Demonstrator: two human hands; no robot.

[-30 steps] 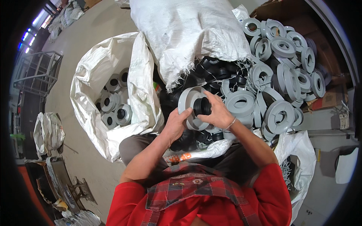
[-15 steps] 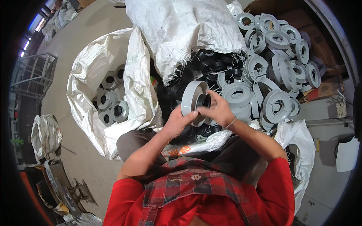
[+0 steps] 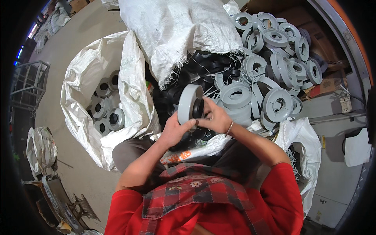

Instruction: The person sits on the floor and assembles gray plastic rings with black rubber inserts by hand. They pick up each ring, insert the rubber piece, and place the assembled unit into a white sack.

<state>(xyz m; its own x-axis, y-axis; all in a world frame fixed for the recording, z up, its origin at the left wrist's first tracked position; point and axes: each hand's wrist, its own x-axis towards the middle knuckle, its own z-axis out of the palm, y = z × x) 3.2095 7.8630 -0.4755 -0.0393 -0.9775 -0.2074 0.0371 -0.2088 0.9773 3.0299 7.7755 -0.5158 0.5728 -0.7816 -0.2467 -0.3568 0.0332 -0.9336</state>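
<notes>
Over my lap, a round grey plastic flange (image 3: 185, 102) is tilted on edge, its open side facing right. A ribbed black rubber ring (image 3: 199, 106) sits at its middle. My left hand (image 3: 175, 131) is closed on the flange's lower rim, thumb toward the opening. From the right, my right hand (image 3: 216, 117) has its curled fingers against the black ring; motion smears the fingertips. Beneath both hands lie several black rubber rings (image 3: 203, 62) in a white woven sack (image 3: 211, 145). A big heap of grey flanges (image 3: 277, 105) rises at my right.
To the left stands an open white woven sack (image 3: 74, 98) holding several grey flanges with black centres (image 3: 116, 119). Another white sack (image 3: 172, 35) drapes over the black rings. Cardboard (image 3: 325, 88) lies behind the heap. Near my right elbow, a white sack (image 3: 309, 145) holds thin grey strips.
The whole view has shifted, with the scene sliding left. The black ring is now more edge-on within the flange, and my right fingers have shifted along it.
</notes>
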